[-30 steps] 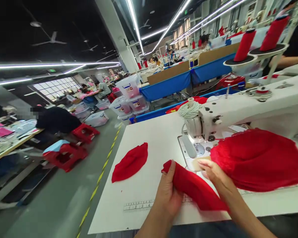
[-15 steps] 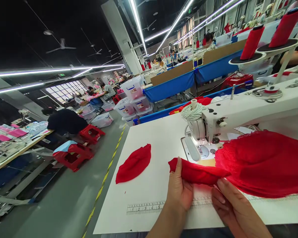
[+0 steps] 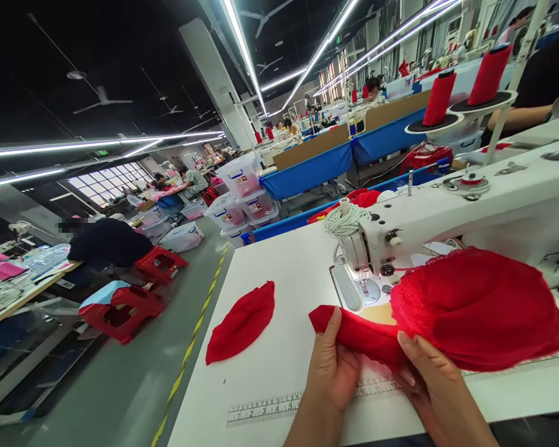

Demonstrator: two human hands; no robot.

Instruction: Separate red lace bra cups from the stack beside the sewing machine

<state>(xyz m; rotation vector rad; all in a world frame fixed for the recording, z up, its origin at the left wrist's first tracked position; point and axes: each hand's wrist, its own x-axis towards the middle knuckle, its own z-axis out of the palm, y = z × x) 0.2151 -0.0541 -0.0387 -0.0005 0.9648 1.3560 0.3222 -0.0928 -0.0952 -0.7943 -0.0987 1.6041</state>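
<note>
**Both hands hold a red fabric piece at the sewing machine**

The left hand grips the left end of a folded red fabric piece, thumb pressed on top and fingers curled beneath it. The right hand pinches the same piece further right, its thumb on the cloth where the piece meets a large heap of red lace fabric. The piece lies across the near edge of the white table, just in front of the needle area of the white sewing machine, and above a printed ruler strip on the tabletop.

A second, leaf-shaped red fabric piece lies flat to the left, well apart from the hands. A coil of white cord sits on the machine's left end. Two red thread cones stand on holders at the far right. Across the aisle on the left, a person in dark clothing bends over a table beside red plastic stools.
</note>
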